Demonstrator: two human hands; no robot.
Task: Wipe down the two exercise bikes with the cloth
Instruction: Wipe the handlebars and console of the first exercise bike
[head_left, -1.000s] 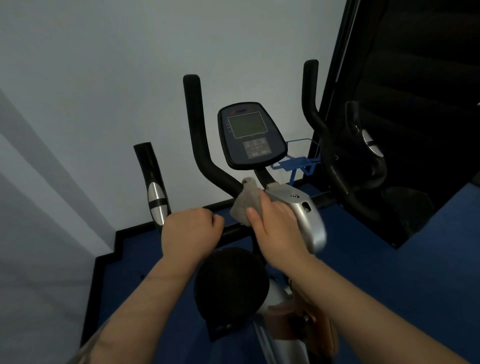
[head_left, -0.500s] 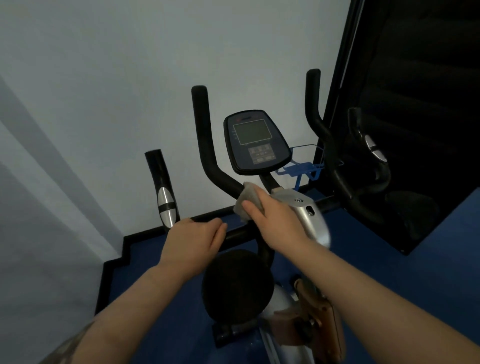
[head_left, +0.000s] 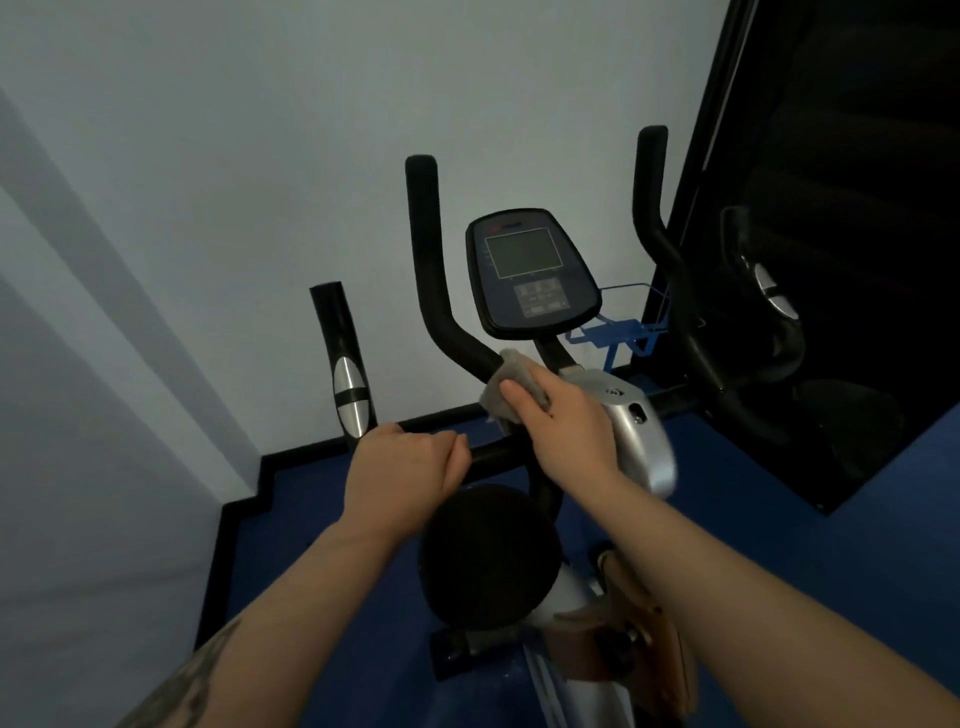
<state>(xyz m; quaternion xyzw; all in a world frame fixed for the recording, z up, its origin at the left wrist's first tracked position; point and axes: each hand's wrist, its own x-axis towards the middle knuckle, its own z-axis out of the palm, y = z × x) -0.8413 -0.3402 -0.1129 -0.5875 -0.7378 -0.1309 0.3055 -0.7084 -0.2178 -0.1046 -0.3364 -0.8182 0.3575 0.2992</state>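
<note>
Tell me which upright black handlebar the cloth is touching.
The inner left handlebar, beside the console: the cloth covers its lower bend. The others stand bare.

cloth (head_left: 511, 384): grey, bunched, on handlebar bend | bike (head_left: 636, 441): silver/black, upright

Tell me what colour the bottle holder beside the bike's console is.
Blue. The bottle holder shows best in the head view, just right of the console.

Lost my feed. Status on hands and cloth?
Left hand grips the handlebar. Right hand presses the cloth on the bar's bend below the console. Nothing in the way.
</note>
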